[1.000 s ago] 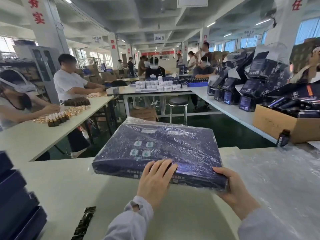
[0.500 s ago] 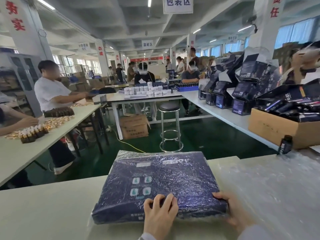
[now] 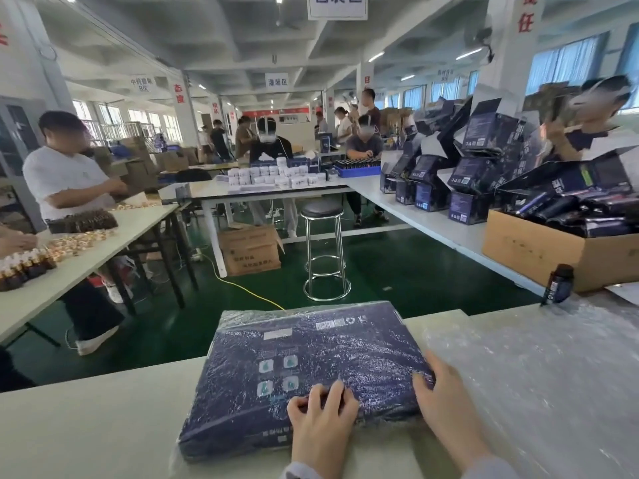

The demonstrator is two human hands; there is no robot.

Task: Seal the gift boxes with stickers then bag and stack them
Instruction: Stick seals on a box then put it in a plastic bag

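Note:
A flat dark blue gift box [image 3: 311,357] wrapped in a clear plastic bag lies on the pale table [image 3: 86,426] in front of me, its far end reaching the table's far edge. My left hand [image 3: 321,426] holds the near edge, fingers curled over the top. At the near right corner my right hand [image 3: 449,406] holds the box with its fingers bent over the top. Both thumbs are hidden.
A layer of clear plastic wrap [image 3: 536,375] covers the table to the right of the box. A small dark bottle [image 3: 558,283] stands at the far right edge, near a cardboard carton [image 3: 539,250] of dark packages. Beyond the table are a green floor, a stool [image 3: 323,250] and other people at tables.
Both hands brought the bagged box down from the air onto the table and slightly to the right. My view rose, so the stack of dark boxes at the left has left the frame.

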